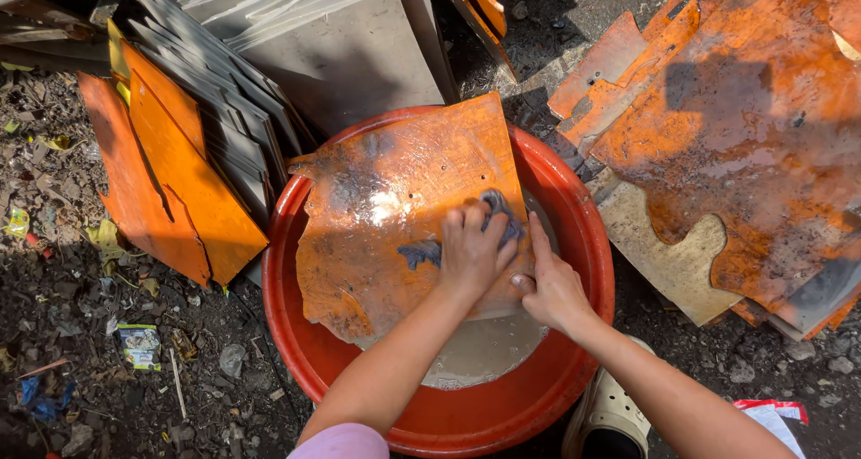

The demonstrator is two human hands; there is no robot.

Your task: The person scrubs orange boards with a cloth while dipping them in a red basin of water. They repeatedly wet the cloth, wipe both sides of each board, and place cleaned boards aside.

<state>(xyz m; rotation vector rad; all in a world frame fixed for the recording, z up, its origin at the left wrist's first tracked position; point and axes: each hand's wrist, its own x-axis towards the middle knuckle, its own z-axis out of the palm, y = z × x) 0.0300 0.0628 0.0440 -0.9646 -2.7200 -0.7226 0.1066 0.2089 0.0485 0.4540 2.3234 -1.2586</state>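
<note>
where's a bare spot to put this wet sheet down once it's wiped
The dirt left of the tub, below the leaning orange sheets, is open, though littered with scraps. A dark strip between the tub and the wet pile is narrower, with a shoe in it. The top edge is crowded with grey boards.

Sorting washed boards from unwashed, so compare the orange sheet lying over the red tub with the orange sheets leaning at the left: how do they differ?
The sheet over the red tub lies nearly flat, while the leaning sheets stand on edge against grey panels. The tub sheet looks wet, glossy and smudged; the leaning ones look matte and evenly orange. The left hand presses a cloth on the tub sheet while the right hand steadies its edge; nobody touches the leaning ones. Both are thin orange boards.
</note>
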